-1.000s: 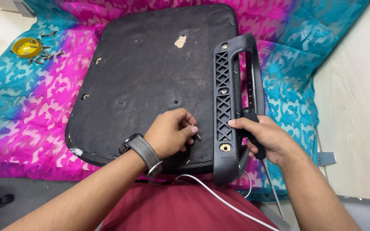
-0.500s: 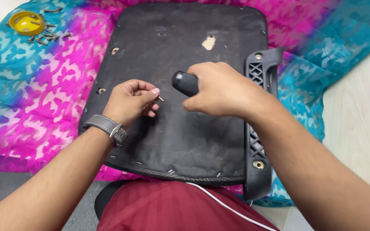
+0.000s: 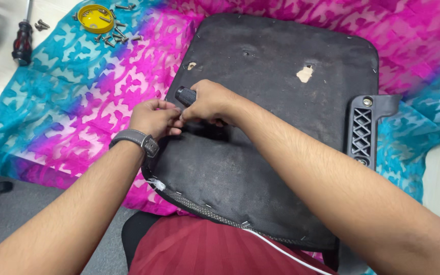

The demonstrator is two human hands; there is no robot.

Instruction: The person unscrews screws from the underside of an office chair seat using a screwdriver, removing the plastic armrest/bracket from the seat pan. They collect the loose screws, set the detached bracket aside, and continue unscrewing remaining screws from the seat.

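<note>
- The black chair seat pad [image 3: 281, 132] lies underside up on a pink and turquoise patterned cloth [image 3: 92, 102], its near edge against the person's lap; the work is at its left edge, near a small bare hole [image 3: 192, 65].
- The right hand [image 3: 207, 102] is closed around a black ribbed screwdriver handle [image 3: 185, 95]; the shaft and tip are hidden under the fingers.
- The left hand [image 3: 154, 118], with a watch on its wrist, has its fingertips pinched together just beside the right hand, touching it; what it pinches is too small to tell.
- To do this well, I judge the driver should stand square to the pad, with the left fingers steadying the tip until it seats.
- A black plastic armrest bracket [image 3: 362, 130] sits on the pad's right edge, well clear.
- A second screwdriver [image 3: 22, 38], a yellow dish [image 3: 95, 18] and loose screws [image 3: 115, 35] lie at the far left, a long reach away.
- A white cable [image 3: 281, 252] crosses the lap and could snag.
</note>
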